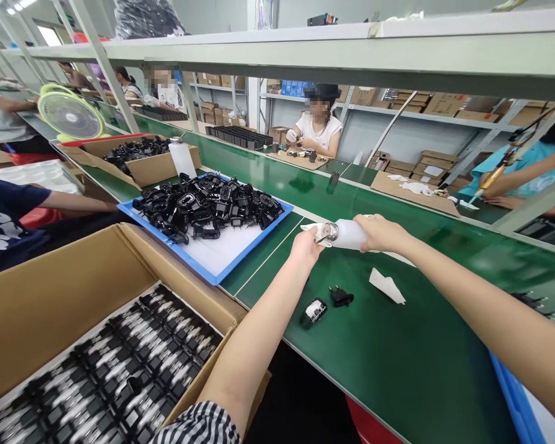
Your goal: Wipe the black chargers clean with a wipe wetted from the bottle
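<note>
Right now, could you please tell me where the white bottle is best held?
The white bottle is probably best gripped around its smooth body, from the right, as the right hand does: it is tipped sideways, its metallic end pointing left toward the white cloth-like piece in the left hand.

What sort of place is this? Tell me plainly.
Probably a factory assembly line: people work along a green bench, a blue-rimmed tray is heaped with small black parts, and a carton holds rows of black-and-white pieces.
</note>
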The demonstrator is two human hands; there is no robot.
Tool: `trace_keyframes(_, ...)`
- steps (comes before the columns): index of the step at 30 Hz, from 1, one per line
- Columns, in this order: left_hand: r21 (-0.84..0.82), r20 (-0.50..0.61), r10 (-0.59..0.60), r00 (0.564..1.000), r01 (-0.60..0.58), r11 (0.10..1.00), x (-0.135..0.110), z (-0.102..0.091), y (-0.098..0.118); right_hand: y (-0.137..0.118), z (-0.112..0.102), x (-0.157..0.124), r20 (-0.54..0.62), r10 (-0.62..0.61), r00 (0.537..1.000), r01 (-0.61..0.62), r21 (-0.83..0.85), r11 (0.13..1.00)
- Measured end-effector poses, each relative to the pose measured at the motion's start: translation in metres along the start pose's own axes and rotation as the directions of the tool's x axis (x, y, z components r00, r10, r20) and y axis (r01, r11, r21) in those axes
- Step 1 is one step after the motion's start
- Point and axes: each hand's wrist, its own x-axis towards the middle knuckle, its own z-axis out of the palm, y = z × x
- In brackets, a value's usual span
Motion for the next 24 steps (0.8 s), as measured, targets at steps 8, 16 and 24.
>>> trace_keyframes(8,0.028,-0.028,-0.066,0.997,0.067,0.997,-0.001,-0.001,-0.001,0.002,-0.008,0.005,0.076,-0.006,0.997,0.010,-0.051,0.999)
trace_keyframes(16,0.032,-0.018,-0.093,0.996,0.093,0.995,-0.005,-0.002,0.000,0.002,-0.012,0.005,0.060,-0.001,0.998,0.003,-0.037,0.999)
trace_keyframes(24,-0.029,0.048,-0.146,0.988,0.147,0.989,-0.001,-0.004,0.001,0.008,-0.009,0.003,0.085,0.021,0.996,-0.035,0.160,0.986)
